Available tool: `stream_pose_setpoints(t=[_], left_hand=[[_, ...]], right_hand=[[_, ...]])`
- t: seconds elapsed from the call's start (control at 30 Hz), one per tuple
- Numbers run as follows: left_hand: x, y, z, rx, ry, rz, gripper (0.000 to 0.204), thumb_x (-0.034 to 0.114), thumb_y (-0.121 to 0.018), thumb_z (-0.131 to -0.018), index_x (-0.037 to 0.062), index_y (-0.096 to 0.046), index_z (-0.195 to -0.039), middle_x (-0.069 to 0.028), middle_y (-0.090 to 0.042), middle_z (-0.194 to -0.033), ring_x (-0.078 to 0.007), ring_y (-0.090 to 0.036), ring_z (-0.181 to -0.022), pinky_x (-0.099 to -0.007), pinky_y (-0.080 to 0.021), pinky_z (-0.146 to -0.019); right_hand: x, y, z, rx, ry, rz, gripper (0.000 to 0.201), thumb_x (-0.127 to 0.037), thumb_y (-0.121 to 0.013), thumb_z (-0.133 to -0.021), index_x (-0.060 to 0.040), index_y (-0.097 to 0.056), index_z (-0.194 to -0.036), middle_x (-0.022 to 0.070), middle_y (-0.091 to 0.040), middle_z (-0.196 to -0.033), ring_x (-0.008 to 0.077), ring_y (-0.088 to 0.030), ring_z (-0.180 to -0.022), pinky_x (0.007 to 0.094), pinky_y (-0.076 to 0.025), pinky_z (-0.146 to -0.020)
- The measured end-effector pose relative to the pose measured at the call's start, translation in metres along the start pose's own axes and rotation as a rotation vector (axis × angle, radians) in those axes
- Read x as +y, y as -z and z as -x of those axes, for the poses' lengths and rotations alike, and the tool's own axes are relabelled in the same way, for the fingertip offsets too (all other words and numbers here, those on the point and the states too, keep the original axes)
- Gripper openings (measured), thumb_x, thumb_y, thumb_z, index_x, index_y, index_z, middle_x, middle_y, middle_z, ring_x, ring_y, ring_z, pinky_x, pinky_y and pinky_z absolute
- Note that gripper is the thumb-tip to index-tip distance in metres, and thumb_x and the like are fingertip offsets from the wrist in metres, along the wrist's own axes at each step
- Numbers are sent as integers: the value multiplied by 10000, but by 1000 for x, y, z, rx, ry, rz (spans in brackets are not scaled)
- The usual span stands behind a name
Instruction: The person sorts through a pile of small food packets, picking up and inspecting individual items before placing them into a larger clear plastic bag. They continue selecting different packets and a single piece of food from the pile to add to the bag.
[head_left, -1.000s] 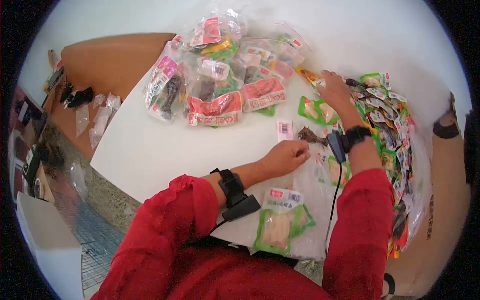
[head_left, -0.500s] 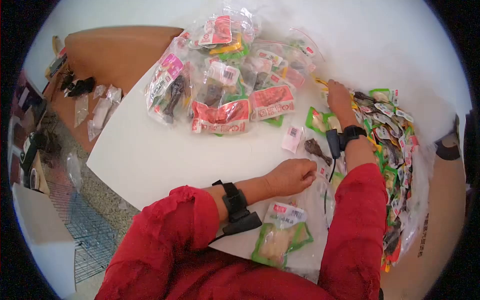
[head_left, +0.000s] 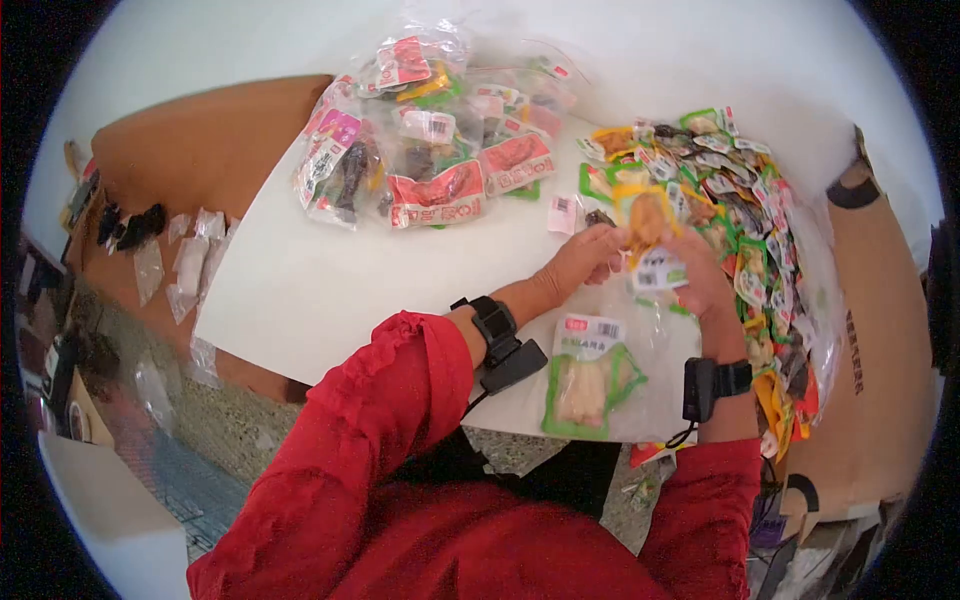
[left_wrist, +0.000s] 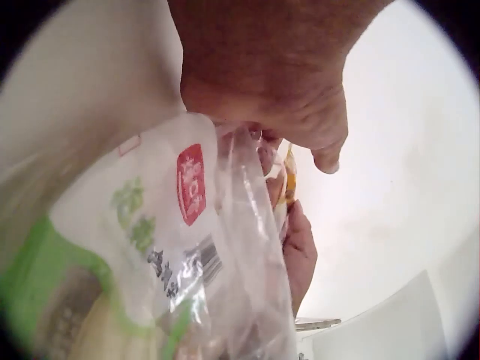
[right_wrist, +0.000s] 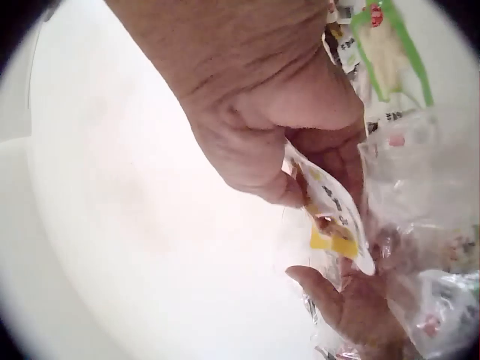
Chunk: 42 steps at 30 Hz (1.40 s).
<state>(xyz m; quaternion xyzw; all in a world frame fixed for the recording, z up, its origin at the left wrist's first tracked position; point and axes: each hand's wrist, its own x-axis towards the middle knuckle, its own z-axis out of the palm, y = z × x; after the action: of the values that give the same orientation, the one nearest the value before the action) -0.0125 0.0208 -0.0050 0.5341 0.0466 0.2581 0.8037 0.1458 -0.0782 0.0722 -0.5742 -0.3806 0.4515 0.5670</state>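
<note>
- the right hand (head_left: 705, 275) pinches a yellow-edged packet (head_left: 647, 215) between thumb and fingers, raised above the right part of the white worktop (head_left: 330, 260)
- the packet has brown food showing in its yellow part and a white label part with dark print, and it lies between the two hands
- the left hand (head_left: 588, 256) has its fingers curled round the edge of a clear bag (head_left: 645, 400), with the thumb sticking out, as the left wrist view shows
- the clear bag spreads over the near right part of the worktop, and a green-edged packet (head_left: 583, 390) with pale food and a white label shows there; whether it is inside the bag or under it is hard to tell from the head view
- a small pink-and-white label (head_left: 562, 214) and a dark piece of food (head_left: 600, 217) are just beyond the left hand
- a long heap of small packets (head_left: 760, 215) runs down the right side, in green, yellow, red and dark colours
- filled clear bags (head_left: 435, 165) are grouped at the far side of the worktop, some with red labels
- a black camera (head_left: 515, 366) is strapped to the left wrist, another (head_left: 703, 388) to the right
</note>
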Motion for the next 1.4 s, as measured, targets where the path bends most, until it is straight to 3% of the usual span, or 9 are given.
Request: stream_pose_setpoints(t=[0.27, 0.5, 0.73, 0.87, 1.03, 1.2, 1.27, 1.3, 1.4], left_hand=[[3, -6, 9, 177, 100, 102, 282, 400, -519, -795, 131, -507, -880, 33, -508, -687, -28, -418, -508, -176, -299, -386], [0, -4, 5, 412, -1, 299, 221, 308, -499, -824, 105, -505, -912, 19, -532, -739, -44, -455, -525, -164, -334, -401], [-4, -20, 7, 213, 187, 44, 147, 205, -524, -797, 92, -525, -891, 25, -500, -642, -33, -392, -462, -156, -302, -409], [-8, -20, 2, 251, 188, -73, 183, 165, -540, -801, 85, -528, -966, 29, -525, -689, -20, -443, -505, -143, -335, -401], [-13, -20, -1, 304, 38, -36, 171, 243, -533, -813, 111, -538, -922, 57, -464, -612, -10, -354, -423, -145, -272, -375], [-15, -11, 0, 235, 147, -62, 249, 321, -447, -854, 91, -537, -882, 57, -444, -613, -9, -326, -433, -145, -243, -373], [-14, -9, -4, 252, 19, -12, 269, 323, -434, -860, 75, -536, -885, 41, -460, -655, -11, -335, -455, -147, -245, -375], [-14, -11, -3, 252, -12, -20, 246, 292, -456, -854, 63, -537, -894, 31, -480, -707, -13, -360, -475, -144, -256, -384], [1, -43, 2, 376, 71, -95, 207, 260, -491, -840, 65, -541, -886, 34, -495, -723, -15, -374, -479, -142, -268, -394]], right_hand=[[10, -22, 35, -263, -100, -48, 376, -178, -541, -784, -25, -446, -1114, 57, -560, -964, 122, -576, -798, 272, -480, -683], [46, -8, 7, -4, 150, -237, 261, -168, -514, -797, -36, -498, -1021, 42, -569, -926, 145, -562, -837, 309, -490, -651], [72, 25, -29, 312, 354, -574, 168, -175, -484, -825, -46, -535, -919, 58, -572, -918, 156, -561, -835, 301, -487, -643], [84, 7, -34, 245, 250, -844, 167, -160, -483, -828, -36, -529, -931, 70, -569, -933, 166, -561, -840, 300, -479, -677], [81, -13, -24, 118, 255, -815, 182, -166, -463, -835, -25, -510, -940, 86, -554, -905, 180, -559, -806, 296, -465, -690], [88, 6, -35, 313, 299, -729, 152, -148, -463, -821, -17, -515, -878, 68, -534, -857, 184, -548, -765, 288, -453, -658], [110, 18, -52, 353, 573, -9, 178, -163, -480, -807, 3, -523, -855, 70, -528, -839, 190, -542, -749, 291, -442, -670], [120, 17, -62, 344, 625, 21, 201, -177, -496, -795, 15, -527, -844, 60, -533, -814, 165, -531, -735, 273, -431, -671], [74, -11, -16, 218, 317, -273, 202, -181, -505, -788, 10, -533, -845, 43, -540, -788, 133, -517, -722, 261, -425, -655]])
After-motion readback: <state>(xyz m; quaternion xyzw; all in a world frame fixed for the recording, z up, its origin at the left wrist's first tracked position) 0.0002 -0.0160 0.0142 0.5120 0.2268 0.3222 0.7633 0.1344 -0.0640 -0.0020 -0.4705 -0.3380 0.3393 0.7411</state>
